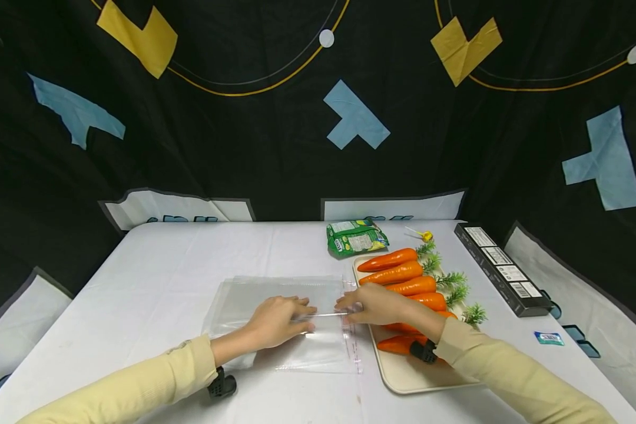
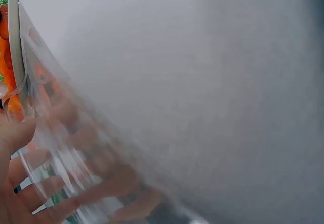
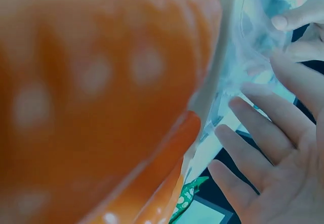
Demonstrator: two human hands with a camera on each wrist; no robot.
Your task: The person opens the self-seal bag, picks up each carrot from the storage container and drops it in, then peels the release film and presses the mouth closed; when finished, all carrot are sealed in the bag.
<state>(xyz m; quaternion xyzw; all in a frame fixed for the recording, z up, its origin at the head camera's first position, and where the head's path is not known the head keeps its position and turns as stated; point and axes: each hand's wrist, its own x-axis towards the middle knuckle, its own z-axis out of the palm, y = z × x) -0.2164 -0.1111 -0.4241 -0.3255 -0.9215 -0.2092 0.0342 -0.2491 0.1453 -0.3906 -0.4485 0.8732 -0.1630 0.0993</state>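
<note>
Head view shows you at the bag-opening step: both hands meet at the right-hand edge of the clear plastic bag [image 1: 281,318], which lies flat on the desk [image 1: 153,265] just left of the tray [image 1: 403,380]. Your left hand [image 1: 278,321] lies palm-down on the bag, fingers nearly straight, pressing the film flat. Your right hand [image 1: 373,303] reaches across from over the tray; its fingers [image 1: 347,306] seem to pinch the bag's mouth edge, though the frame is too small to be sure. In the right wrist view the other fingers [image 3: 263,128] of that hand are spread and straight beside crumpled film [image 3: 253,42].

Judging from this, the next move calls for parting the two layers at the mouth while the left hand keeps the bag from sliding.

Film is thin, glossy and limp, with a sealing strip along the mouth side. Carrots [image 1: 403,277] on the tray are smooth, tapered, bright orange with stiff green tops, and look artificial. Beyond the tray lie a green crinkly packet [image 1: 356,237] and, to its right, a long black box [image 1: 503,268]. A white cloth covers the desk.
</note>
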